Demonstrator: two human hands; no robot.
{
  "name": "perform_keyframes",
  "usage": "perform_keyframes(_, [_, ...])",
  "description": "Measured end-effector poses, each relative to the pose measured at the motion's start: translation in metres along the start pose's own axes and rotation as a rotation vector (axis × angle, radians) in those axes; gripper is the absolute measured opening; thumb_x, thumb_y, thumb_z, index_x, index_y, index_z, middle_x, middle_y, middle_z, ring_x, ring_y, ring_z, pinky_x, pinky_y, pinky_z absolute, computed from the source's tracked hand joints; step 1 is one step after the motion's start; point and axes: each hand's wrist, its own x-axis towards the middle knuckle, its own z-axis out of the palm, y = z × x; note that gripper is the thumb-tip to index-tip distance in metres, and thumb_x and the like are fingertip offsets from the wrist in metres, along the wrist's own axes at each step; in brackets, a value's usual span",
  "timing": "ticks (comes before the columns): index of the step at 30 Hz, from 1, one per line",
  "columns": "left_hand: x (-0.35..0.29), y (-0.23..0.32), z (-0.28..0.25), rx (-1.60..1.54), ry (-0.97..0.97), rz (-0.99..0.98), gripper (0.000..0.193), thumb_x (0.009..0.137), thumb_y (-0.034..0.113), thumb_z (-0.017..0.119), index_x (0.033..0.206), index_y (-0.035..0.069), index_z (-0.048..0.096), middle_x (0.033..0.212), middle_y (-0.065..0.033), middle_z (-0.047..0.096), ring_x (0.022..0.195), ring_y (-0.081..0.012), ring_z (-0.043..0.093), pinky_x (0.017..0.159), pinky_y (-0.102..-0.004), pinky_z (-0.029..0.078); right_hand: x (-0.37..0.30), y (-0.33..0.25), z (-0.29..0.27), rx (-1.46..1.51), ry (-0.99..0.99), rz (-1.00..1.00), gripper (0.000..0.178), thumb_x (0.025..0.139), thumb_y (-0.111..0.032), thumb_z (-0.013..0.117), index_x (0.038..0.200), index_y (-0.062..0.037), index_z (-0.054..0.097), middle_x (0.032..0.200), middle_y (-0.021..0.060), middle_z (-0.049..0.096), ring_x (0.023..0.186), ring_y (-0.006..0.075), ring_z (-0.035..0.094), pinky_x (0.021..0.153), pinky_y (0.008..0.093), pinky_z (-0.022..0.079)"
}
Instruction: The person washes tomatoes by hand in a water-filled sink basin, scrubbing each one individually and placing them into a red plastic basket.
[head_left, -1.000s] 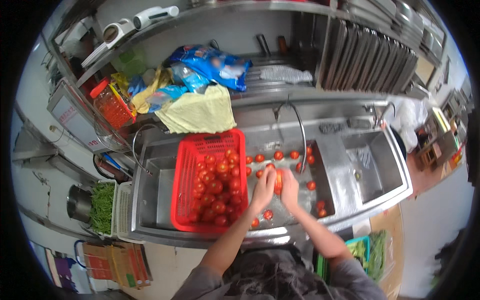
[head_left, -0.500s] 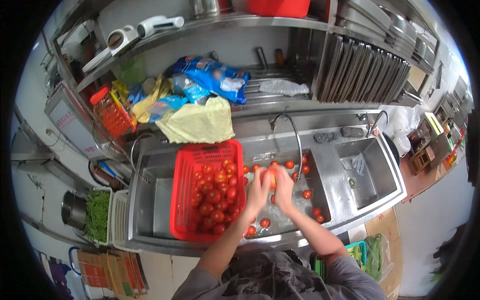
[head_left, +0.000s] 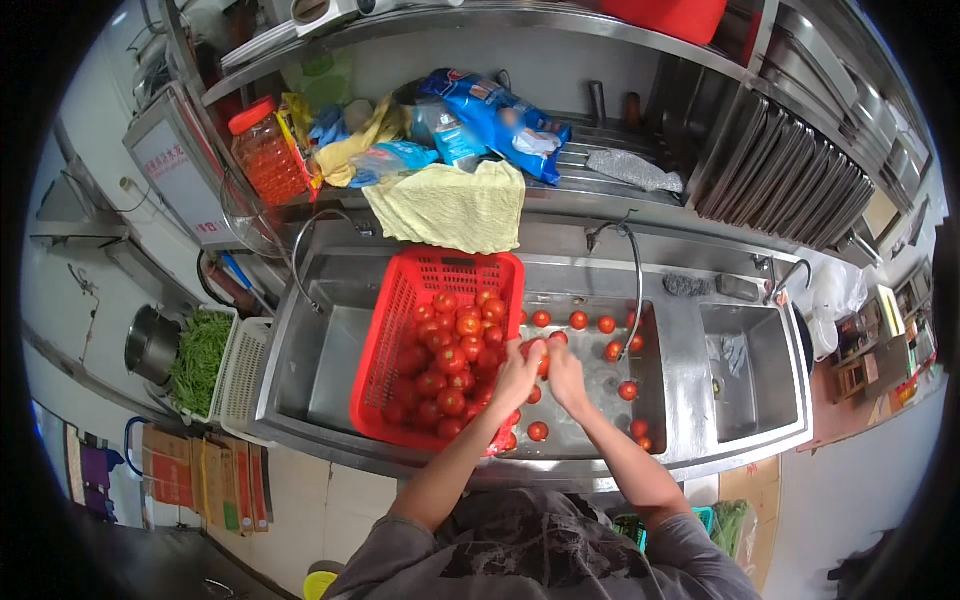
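Above the middle sink basin, close to the red basket's right side, my hands come together. My left hand (head_left: 516,376) has its fingers curled around a red tomato (head_left: 541,366). From the other side my right hand (head_left: 567,378) closes on that same tomato, its fingers bent inward. The fingers cover much of the fruit. A red perforated plastic basket (head_left: 372,345) full of tomatoes (head_left: 451,358) straddles the left and middle basins, and my left forearm passes over its near right corner. Several loose tomatoes (head_left: 628,390) lie in the wet middle basin (head_left: 595,440).
A curved faucet (head_left: 638,285) hangs over the middle basin. Rightward is a smaller basin (head_left: 740,400) with a grey cloth. Behind the basket a yellow cloth (head_left: 450,208) drapes from the shelf. Green vegetables (head_left: 203,350) fill a white crate at the left.
My hands have moved left over the basin, nearer the basket, with the tomato between them. The whole view has shifted, so the sink and shelf appear farther right.
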Motion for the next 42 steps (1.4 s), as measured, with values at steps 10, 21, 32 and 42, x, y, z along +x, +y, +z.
perform_keyframes(10, [-0.017, -0.121, -0.052, -0.089, 0.13, 0.032, 0.05, 0.095, 0.046, 0.054, 0.113, -0.001, 0.059, 0.098, -0.0228, 0.067, 0.091, -0.0362, 0.066, 0.079, -0.0416, 0.051, -0.026, 0.034, 0.074, 0.527, -0.406, 0.349, 0.031, 0.101, -0.032, 0.042, 0.114, -0.0043, 0.04, 0.085, 0.01, 0.061, 0.063, 0.0161, 0.061, 0.058, 0.0293, 0.049])
perform_keyframes(21, [-0.014, -0.134, -0.115, -0.339, -0.124, -0.156, 0.038, 0.099, 0.025, 0.053, 0.127, 0.0, 0.053, 0.12, -0.0139, 0.057, 0.095, -0.0181, 0.062, 0.08, -0.029, 0.055, -0.03, 0.049, 0.13, -0.057, -0.104, 0.037, 0.047, 0.087, -0.027, 0.07, 0.122, 0.0002, 0.055, 0.086, 0.0095, 0.067, 0.076, 0.0182, 0.067, 0.067, 0.0323, 0.052])
perform_keyframes(32, [0.002, -0.171, -0.12, 0.42, 0.011, 0.187, 0.034, 0.087, 0.021, 0.067, 0.115, 0.002, 0.062, 0.099, -0.0174, 0.069, 0.089, -0.0317, 0.067, 0.08, -0.0394, 0.052, -0.038, 0.06, 0.168, -0.199, -0.021, 0.104, 0.049, 0.082, -0.015, 0.065, 0.126, -0.0001, 0.053, 0.105, 0.0266, 0.065, 0.098, 0.038, 0.065, 0.087, 0.042, 0.052])
perform_keyframes(42, [-0.024, -0.093, -0.073, 0.257, 0.097, 0.376, 0.02, 0.09, 0.01, 0.058, 0.109, 0.002, 0.063, 0.097, -0.0142, 0.063, 0.089, -0.0263, 0.063, 0.081, -0.0367, 0.05, -0.056, 0.053, 0.104, 0.161, -0.017, 0.119, 0.03, 0.091, -0.008, 0.055, 0.119, 0.0007, 0.058, 0.098, 0.0112, 0.069, 0.086, 0.0175, 0.068, 0.075, 0.0295, 0.054])
